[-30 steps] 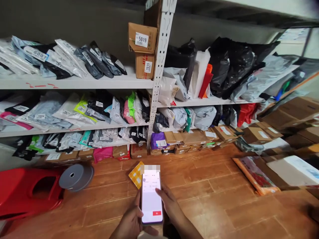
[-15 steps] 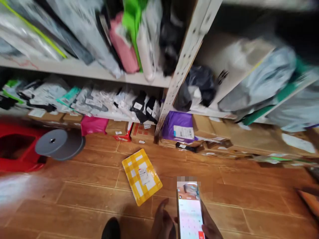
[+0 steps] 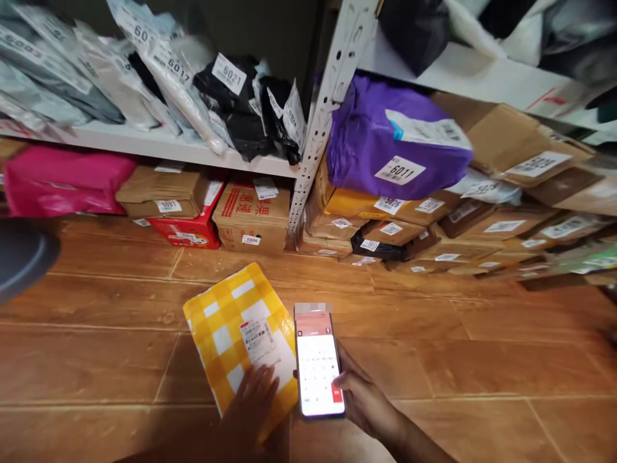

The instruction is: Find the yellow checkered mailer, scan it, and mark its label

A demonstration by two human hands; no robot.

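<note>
A smartphone [image 3: 315, 366] with a lit number keypad is held upright in my right hand [image 3: 364, 395], the thumb lying by a red key at its lower right. Below it on the floor lies a yellow-and-white checked parcel [image 3: 224, 308] with a white shipping label [image 3: 258, 341]. My left hand [image 3: 253, 399] touches the parcel just under that label, fingers stretched out and holding nothing. The phone overlaps the parcel's right edge, and my left forearm hides its lower left part.
A metal shelf post [image 3: 325, 109] stands ahead. Beside it are a purple parcel [image 3: 400, 138] and several numbered cardboard boxes [image 3: 250, 218]. Bagged parcels [image 3: 231, 96] fill the left shelf [image 3: 168, 149]. A pink parcel [image 3: 72, 177] and a grey round object [image 3: 24, 257] are at the left, on wooden flooring [image 3: 472, 360].
The view has come closer to the floor and lower shelf. My left hand has moved onto the checked parcel. The phone stays in my right hand.
</note>
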